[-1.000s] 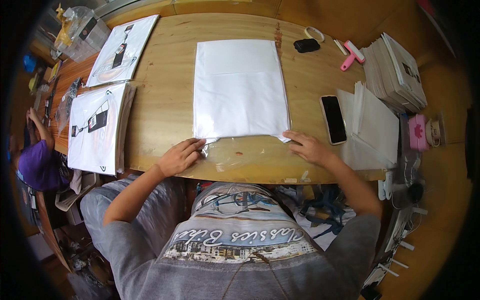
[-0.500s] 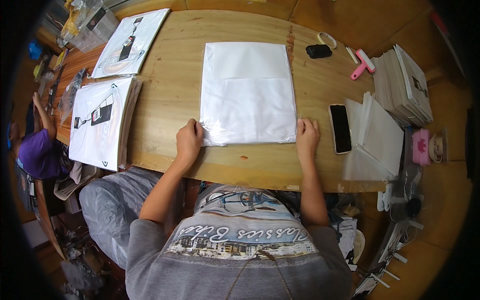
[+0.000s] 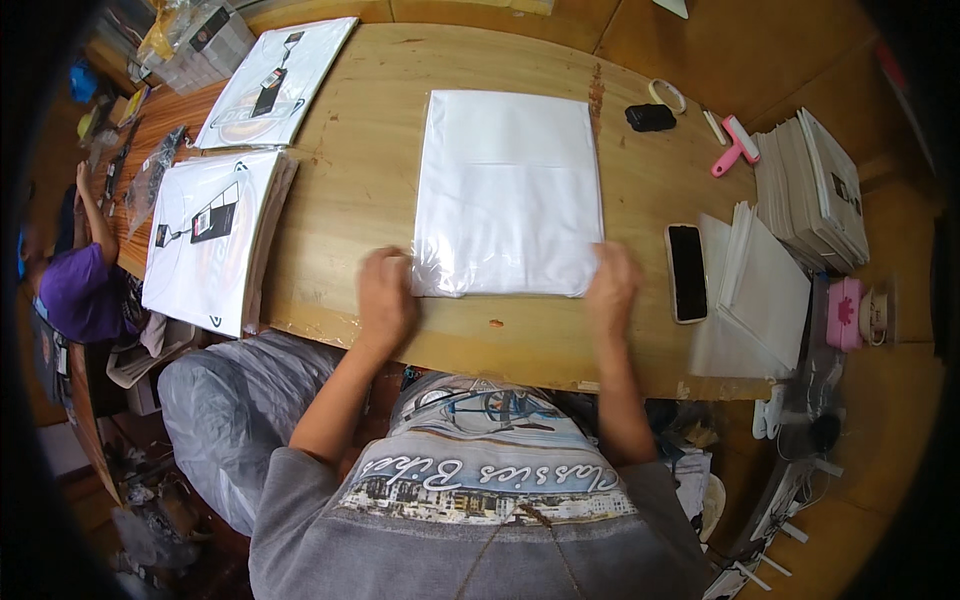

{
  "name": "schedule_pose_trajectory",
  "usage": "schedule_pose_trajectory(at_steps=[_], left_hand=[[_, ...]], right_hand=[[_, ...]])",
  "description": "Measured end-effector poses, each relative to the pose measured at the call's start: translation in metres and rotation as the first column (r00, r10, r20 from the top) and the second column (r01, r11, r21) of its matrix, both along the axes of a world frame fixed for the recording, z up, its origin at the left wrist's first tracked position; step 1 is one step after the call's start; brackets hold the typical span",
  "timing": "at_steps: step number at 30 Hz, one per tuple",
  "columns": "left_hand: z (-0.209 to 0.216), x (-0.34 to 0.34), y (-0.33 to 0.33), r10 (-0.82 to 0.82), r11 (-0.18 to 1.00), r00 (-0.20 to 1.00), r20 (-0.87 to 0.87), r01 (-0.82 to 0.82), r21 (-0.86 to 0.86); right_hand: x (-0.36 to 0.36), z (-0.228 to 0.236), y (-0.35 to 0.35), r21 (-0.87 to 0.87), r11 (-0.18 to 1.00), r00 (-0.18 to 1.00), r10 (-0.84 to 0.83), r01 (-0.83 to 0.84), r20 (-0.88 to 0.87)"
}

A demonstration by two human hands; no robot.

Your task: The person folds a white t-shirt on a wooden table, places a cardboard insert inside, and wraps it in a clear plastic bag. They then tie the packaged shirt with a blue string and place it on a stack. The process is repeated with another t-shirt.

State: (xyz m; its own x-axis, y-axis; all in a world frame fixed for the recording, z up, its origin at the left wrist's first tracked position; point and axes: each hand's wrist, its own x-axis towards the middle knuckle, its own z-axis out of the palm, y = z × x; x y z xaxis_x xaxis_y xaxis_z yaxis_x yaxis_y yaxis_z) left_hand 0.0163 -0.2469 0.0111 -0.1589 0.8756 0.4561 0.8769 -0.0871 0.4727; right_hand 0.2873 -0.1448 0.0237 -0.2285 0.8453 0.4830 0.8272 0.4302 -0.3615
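Note:
A folded white garment in a clear plastic bag (image 3: 508,215) lies flat on the table before me, a crosswise edge showing across its upper part. My left hand (image 3: 386,300) is at its lower left corner, fingers curled but smeared by motion. At the lower right edge is my right hand (image 3: 613,288), equally blurred, its fingertips against the bag's side. Whether either hand grips the plastic is not clear. To the left sits a stack of bagged white garments (image 3: 215,235) with black hang tags. Beyond it lies another tagged bagged garment (image 3: 275,90).
On the right are a phone (image 3: 686,272), translucent sheets or bags (image 3: 760,300), a stack of pale flat pieces (image 3: 795,195), a pink lint roller (image 3: 737,147), a black object (image 3: 651,118) and a tape roll (image 3: 668,96). A person in purple (image 3: 85,295) is at far left.
Both hands have gone from sharp to blurred at the bag's lower edges, where they were closed on its corners. The whole view has shifted slightly; the bag keeps its place on the table.

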Motion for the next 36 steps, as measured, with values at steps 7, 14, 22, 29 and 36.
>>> schedule_pose_trajectory(at_steps=[7, 14, 22, 29, 36], left_hand=[[0.012, 0.021, 0.007, -0.307, 0.931, 0.903, -0.302, 0.22, -0.29], [0.023, -0.014, 0.024, -0.46, 0.864, 0.888, 0.005, 0.448, -0.23], [0.087, -0.02, 0.04, -0.208, 0.936, 0.964, 0.167, 0.147, 0.319], [0.174, -0.029, 0.067, 0.089, 0.728, 0.976, 0.201, -0.201, 0.655], [0.085, -0.05, 0.161, 0.249, 0.937, 0.956, 0.154, -0.278, 0.212]], right_hand=[[-0.05, -0.005, -0.032, -0.126, 0.911, 0.898, 0.41, -0.393, 0.162], [0.004, 0.004, -0.022, -0.083, 0.969, 0.956, 0.244, -0.234, 0.16], [0.034, 0.043, 0.007, -0.037, 0.964, 0.897, 0.23, -0.263, -0.377], [-0.009, 0.143, 0.037, 0.489, 0.872, 0.707, 0.345, 0.001, -0.617], [-0.043, 0.09, 0.12, -0.185, 0.981, 0.946, -0.112, 0.056, -0.305]])
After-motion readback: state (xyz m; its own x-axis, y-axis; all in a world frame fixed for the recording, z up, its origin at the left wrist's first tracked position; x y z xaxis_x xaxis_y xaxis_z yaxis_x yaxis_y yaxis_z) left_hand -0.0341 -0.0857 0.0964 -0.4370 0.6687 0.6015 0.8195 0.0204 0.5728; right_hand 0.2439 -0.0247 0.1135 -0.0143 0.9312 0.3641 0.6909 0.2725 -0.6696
